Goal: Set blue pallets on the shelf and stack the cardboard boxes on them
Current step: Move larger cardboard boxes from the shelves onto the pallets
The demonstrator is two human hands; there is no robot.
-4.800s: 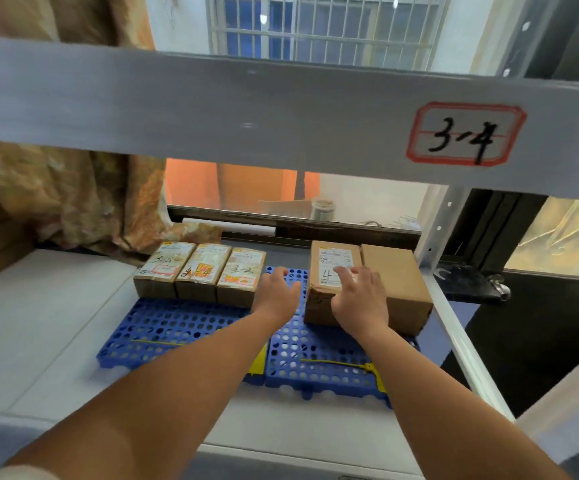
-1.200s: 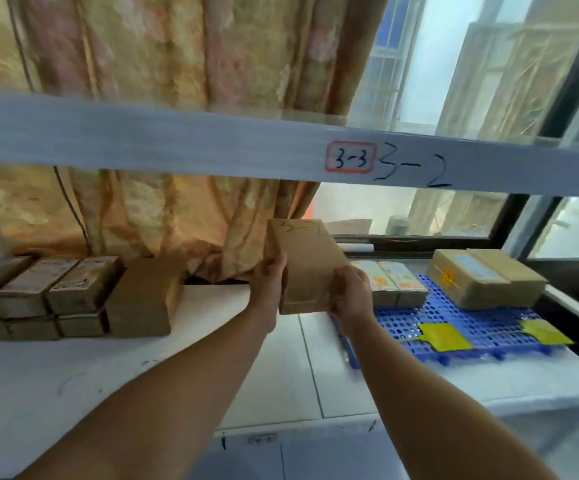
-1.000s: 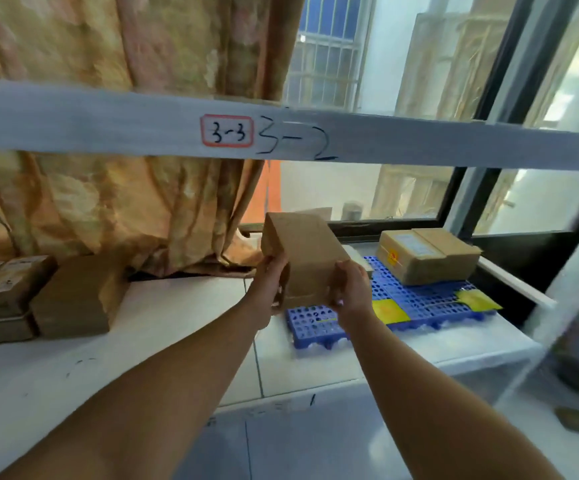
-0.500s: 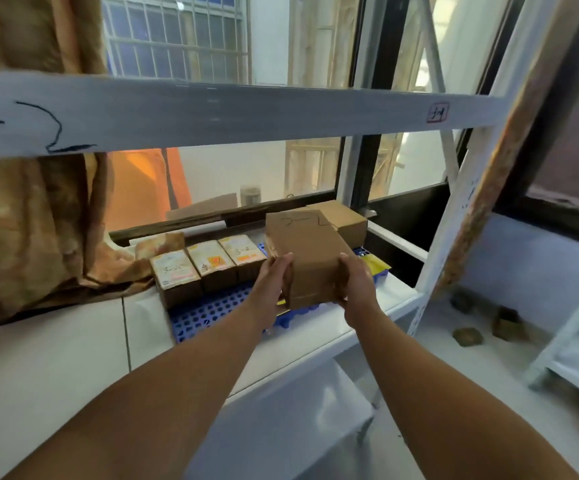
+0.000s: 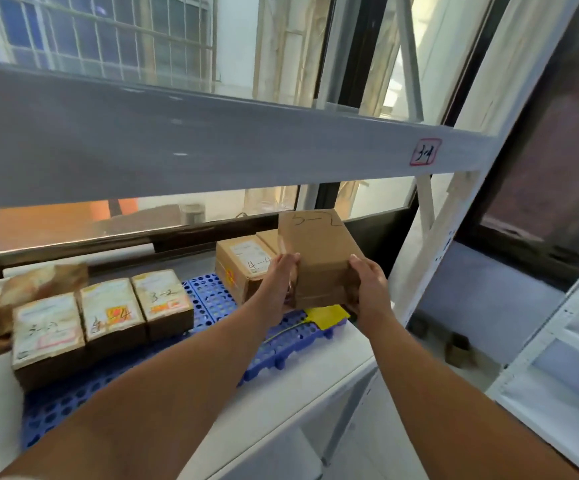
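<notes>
The plain cardboard box (image 5: 319,258) probably weighed little, since it sat steady in a light two-sided clasp with no hand beneath it. Its walls looked stiff enough to take squeezing, though the clear tape over its near face could make that part slick. The bare side walls near the lower corners seemed the best place to hold it.

It was brown and unlabelled, with a handwritten mark on its upper face, and it tilted so that face leaned toward the viewer.

The left hand (image 5: 277,285) pressed the box's left side with fingers curled onto the near face. The right hand (image 5: 367,289) gripped the right side, thumb on top.

The box hung in the air above the right end of the blue pallets (image 5: 212,299), just in front of a larger labelled box (image 5: 246,261) already standing there. A yellow tag (image 5: 326,315) lay on the pallet below it.

To the left, three small labelled boxes (image 5: 108,317) stood side by side on the pallets, which rested on the white shelf (image 5: 298,393).
</notes>
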